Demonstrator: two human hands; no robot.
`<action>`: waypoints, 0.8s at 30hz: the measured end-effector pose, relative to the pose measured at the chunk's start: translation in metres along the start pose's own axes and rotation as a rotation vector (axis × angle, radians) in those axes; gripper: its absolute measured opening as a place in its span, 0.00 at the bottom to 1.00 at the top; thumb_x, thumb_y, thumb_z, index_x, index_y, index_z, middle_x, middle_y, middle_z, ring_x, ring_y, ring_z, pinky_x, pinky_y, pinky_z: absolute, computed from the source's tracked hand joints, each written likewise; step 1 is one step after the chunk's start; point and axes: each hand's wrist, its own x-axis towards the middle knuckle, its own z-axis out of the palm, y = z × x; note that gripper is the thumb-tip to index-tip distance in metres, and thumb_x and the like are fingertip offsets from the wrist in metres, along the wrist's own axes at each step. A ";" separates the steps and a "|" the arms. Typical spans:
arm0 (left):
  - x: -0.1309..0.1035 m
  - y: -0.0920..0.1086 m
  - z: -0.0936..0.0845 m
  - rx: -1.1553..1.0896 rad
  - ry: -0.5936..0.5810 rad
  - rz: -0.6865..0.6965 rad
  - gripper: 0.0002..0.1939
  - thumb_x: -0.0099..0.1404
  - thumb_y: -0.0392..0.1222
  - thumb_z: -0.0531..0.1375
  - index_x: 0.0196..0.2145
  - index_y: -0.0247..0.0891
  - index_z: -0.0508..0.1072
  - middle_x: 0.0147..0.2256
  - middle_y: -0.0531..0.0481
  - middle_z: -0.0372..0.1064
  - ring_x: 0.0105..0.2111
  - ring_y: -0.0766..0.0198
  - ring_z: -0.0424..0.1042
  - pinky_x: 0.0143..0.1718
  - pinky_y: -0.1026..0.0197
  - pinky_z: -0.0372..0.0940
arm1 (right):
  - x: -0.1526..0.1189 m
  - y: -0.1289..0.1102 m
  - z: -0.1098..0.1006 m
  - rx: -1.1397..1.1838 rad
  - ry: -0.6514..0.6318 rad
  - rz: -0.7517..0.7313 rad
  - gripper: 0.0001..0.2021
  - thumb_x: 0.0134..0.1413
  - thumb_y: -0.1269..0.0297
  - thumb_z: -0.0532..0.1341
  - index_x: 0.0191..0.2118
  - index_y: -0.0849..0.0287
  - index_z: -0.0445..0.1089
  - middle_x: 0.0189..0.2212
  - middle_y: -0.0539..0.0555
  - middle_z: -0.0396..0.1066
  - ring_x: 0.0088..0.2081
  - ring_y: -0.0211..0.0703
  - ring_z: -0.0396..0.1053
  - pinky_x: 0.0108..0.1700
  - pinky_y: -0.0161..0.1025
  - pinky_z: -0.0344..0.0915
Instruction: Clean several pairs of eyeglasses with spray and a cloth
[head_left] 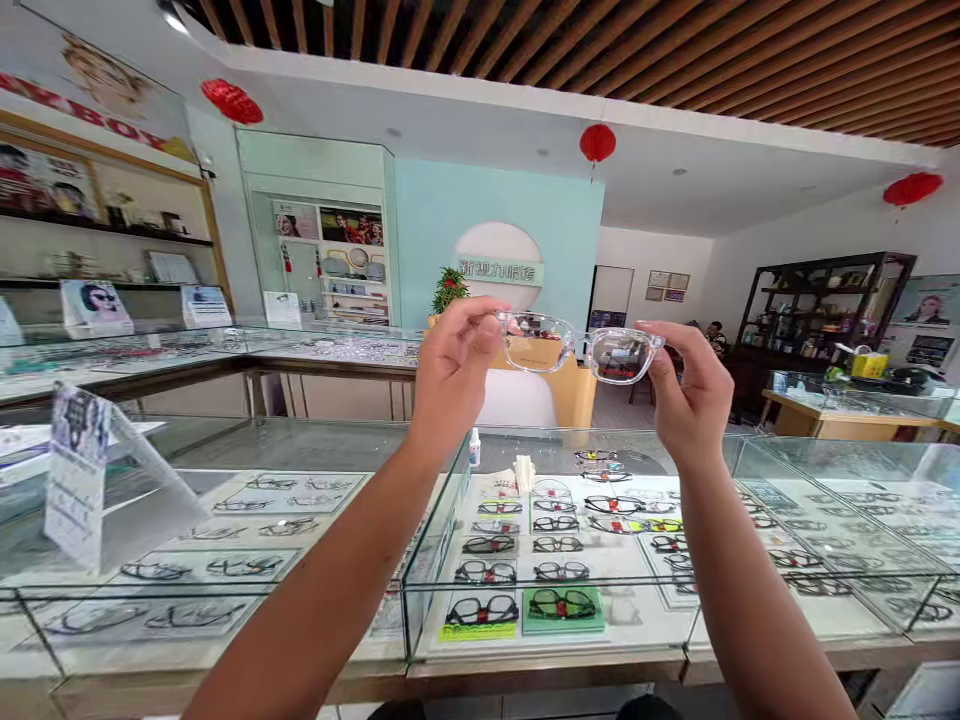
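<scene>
A pair of clear-framed eyeglasses (581,345) is held up in the air at about the middle of the view, above the glass display case. My left hand (461,360) pinches it at its left end between thumb and fingers. At the right end, my right hand (691,385) grips it the same way. The lenses are see-through, with the room visible behind them. Small red marks show in the right lens. The temples are mostly hidden by my hands. Below, rows of eyeglasses (555,523) lie inside the glass display case (570,660).
A folded sign card (79,480) stands on the glass at left. A small white spray bottle (475,448) and a white cloth (524,472) are near the case's back. Beyond are a white chair (517,400), a wooden desk (581,400) and a potted plant (449,288). A person sits at far right.
</scene>
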 end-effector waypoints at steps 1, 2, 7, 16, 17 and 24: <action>-0.001 0.002 0.002 0.024 0.007 0.009 0.22 0.75 0.66 0.63 0.49 0.46 0.80 0.47 0.46 0.81 0.48 0.58 0.80 0.49 0.55 0.74 | -0.001 0.002 -0.001 -0.004 0.016 0.010 0.11 0.74 0.62 0.63 0.54 0.47 0.82 0.50 0.55 0.83 0.54 0.52 0.80 0.58 0.54 0.74; -0.002 0.004 0.003 0.047 0.013 0.018 0.23 0.75 0.67 0.63 0.49 0.45 0.80 0.48 0.46 0.81 0.48 0.57 0.80 0.50 0.55 0.74 | -0.002 0.004 -0.001 -0.006 0.030 0.020 0.11 0.74 0.61 0.63 0.54 0.47 0.82 0.49 0.55 0.83 0.53 0.53 0.80 0.57 0.54 0.74; -0.004 0.008 0.007 0.126 0.032 0.056 0.23 0.75 0.67 0.62 0.50 0.46 0.80 0.51 0.46 0.80 0.49 0.57 0.78 0.53 0.54 0.73 | -0.005 0.010 0.000 -0.010 0.078 0.076 0.11 0.73 0.58 0.65 0.54 0.47 0.83 0.48 0.55 0.82 0.51 0.52 0.79 0.54 0.54 0.74; -0.001 -0.005 0.004 -0.005 0.007 -0.134 0.26 0.73 0.70 0.63 0.51 0.46 0.81 0.50 0.45 0.81 0.53 0.53 0.79 0.53 0.52 0.74 | 0.000 0.000 0.008 -0.053 0.130 0.119 0.11 0.73 0.55 0.65 0.52 0.48 0.83 0.46 0.56 0.82 0.48 0.50 0.79 0.50 0.51 0.76; 0.000 -0.008 0.004 -0.028 0.005 -0.157 0.26 0.72 0.70 0.64 0.51 0.46 0.81 0.49 0.45 0.81 0.54 0.53 0.79 0.53 0.52 0.74 | 0.001 -0.002 0.009 -0.056 0.129 0.119 0.11 0.73 0.55 0.65 0.52 0.49 0.83 0.46 0.55 0.82 0.48 0.49 0.79 0.50 0.51 0.76; 0.000 -0.019 0.003 -0.076 0.003 -0.225 0.26 0.72 0.70 0.64 0.49 0.46 0.81 0.46 0.45 0.82 0.57 0.52 0.77 0.55 0.52 0.73 | 0.000 -0.004 0.014 -0.045 0.137 0.158 0.10 0.72 0.56 0.66 0.51 0.50 0.83 0.45 0.55 0.82 0.47 0.48 0.79 0.51 0.51 0.76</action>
